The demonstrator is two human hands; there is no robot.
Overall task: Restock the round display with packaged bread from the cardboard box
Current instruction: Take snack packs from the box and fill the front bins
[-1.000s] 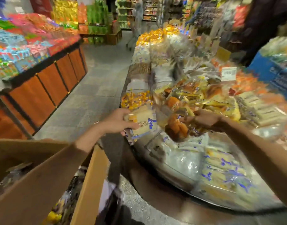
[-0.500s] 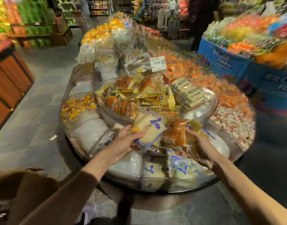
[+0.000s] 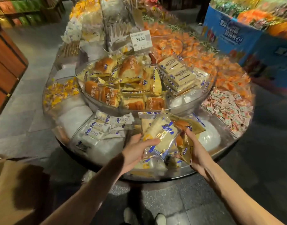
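Note:
The round display [image 3: 209, 166] has clear tiered bins full of wrapped bread and snacks. My left hand [image 3: 136, 150] grips a pale bread pack with blue print [image 3: 162, 135] over the display's near compartment. My right hand [image 3: 196, 151] holds a golden-wrapped brown bread pack [image 3: 186, 125] just to the right of it. The two packs touch. A flap of the cardboard box [image 3: 11, 189] shows at the lower left. The upper middle bin holds brown bread packs [image 3: 107, 95] and pale flat packs [image 3: 177, 75].
A price sign reading 23.90 [image 3: 140, 40] stands at the display's centre. A wooden-sided stand [image 3: 4, 75] is on the left, a blue promotional bin [image 3: 246, 39] at the upper right. Grey tiled floor [image 3: 261, 168] surrounds the display. My shoes [image 3: 144, 216] show below.
The view has swung from the box toward the display. Both hands, each with its pack, have moved lower over the near compartment.

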